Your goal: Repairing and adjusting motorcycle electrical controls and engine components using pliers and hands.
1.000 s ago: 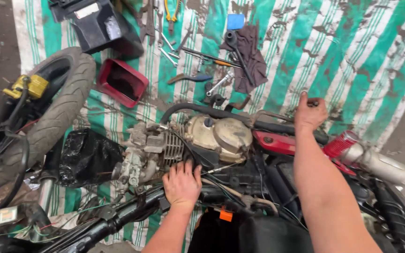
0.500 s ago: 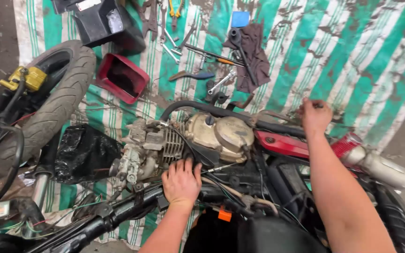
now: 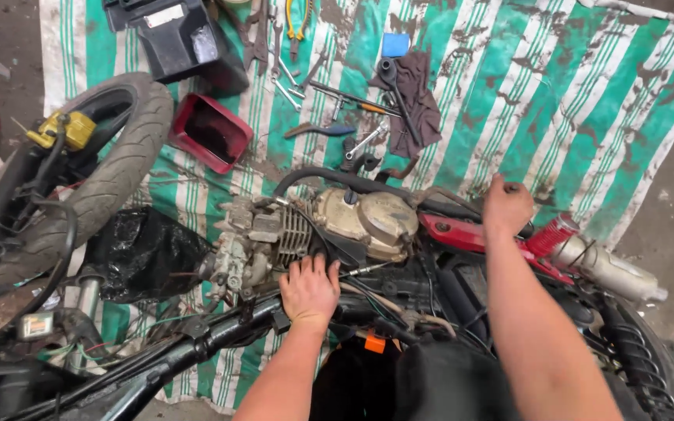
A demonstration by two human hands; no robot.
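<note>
Flat and open-palmed, left hand (image 3: 309, 290) presses on the black frame tube (image 3: 196, 343) just below the engine (image 3: 329, 226), gripping nothing. Right hand (image 3: 506, 204) (fingers curled, contents not discernible) rests at the red frame member (image 3: 462, 232); beyond lie a red tray (image 3: 211, 132) and scattered wrenches (image 3: 290, 74) on the striped tarp (image 3: 555, 101).

The right hand (image 3: 506, 204) now sits closed lower on the red frame (image 3: 462, 232), nearer the engine (image 3: 352, 226); the view shifts slightly.
</note>
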